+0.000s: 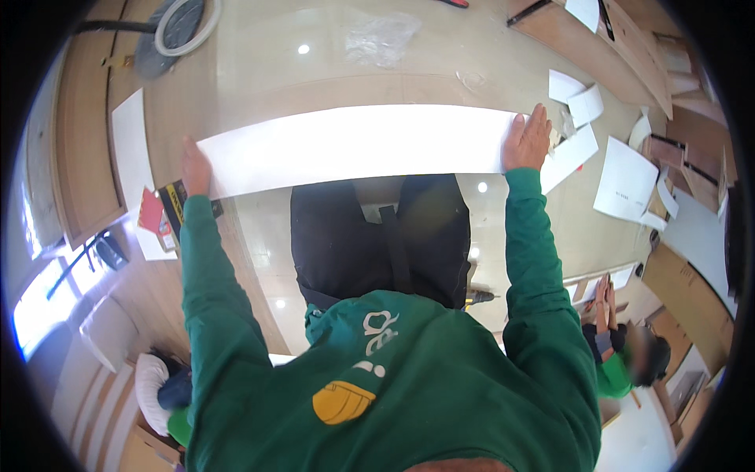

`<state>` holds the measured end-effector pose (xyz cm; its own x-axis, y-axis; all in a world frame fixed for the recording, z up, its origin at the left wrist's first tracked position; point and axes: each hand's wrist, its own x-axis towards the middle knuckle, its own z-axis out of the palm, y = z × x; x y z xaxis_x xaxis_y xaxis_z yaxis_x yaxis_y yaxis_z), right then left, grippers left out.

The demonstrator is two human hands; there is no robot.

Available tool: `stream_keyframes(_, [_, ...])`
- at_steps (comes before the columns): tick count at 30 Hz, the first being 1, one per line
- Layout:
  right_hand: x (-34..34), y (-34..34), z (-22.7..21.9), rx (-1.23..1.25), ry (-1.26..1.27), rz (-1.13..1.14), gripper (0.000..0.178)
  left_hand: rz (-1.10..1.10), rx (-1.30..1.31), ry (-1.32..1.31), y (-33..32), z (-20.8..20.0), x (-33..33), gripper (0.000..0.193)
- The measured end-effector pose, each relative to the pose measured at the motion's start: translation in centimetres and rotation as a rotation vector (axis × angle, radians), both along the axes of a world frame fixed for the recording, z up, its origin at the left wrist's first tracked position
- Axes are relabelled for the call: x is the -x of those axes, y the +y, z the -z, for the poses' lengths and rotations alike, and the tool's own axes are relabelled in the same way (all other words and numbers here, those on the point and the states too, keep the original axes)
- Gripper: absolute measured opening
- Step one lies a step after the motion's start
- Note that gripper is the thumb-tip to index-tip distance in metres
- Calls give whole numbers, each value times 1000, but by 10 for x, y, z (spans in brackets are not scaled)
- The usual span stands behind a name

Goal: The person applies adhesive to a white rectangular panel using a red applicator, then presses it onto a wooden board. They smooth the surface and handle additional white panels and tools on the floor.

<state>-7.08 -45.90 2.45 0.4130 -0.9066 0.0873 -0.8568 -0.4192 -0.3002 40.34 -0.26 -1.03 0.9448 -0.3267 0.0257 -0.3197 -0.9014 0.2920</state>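
A long, plain white board (pixel 358 148) stretches sideways in front of me, above my dark-trousered legs. My left hand (pixel 197 167) holds its left end, the fingers partly hidden by blur and glare. At the opposite end, my right hand (pixel 528 140) grips the short edge, with the thumb on the near face and the fingers extended along the side. Both arms reach forward in green sleeves. A black and yellow box (pixel 173 206) lies beside my left wrist.
White sheets and cut pieces (pixel 627 181) litter the floor at right. Clear plastic film (pixel 383 39) lies ahead. A power drill (pixel 480 297) sits by my right thigh. Wooden panels (pixel 82 134) stand at left. Another person (pixel 629 354) works at lower right, and a second (pixel 163 393) is at lower left.
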Motion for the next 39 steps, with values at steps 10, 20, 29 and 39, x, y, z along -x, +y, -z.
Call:
stream_keyframes(10, [-15, -19, -10, -242, -18, 421, 63, -278, 437, 131, -29, -48, 39, 48])
stream_keyframes(20, [3, -26, 9, -117, -269, 379, 52, -168, 478, -68, -3, -22, 24, 37])
stream_keyframes(29, [-6, -29, 3, -143, -57, 377, 61, -345, 425, 83, -20, -45, 36, 45])
stream_keyframes(39, [-14, -30, -5, -207, 51, 365, 68, -333, 429, 57, -20, -45, 36, 42])
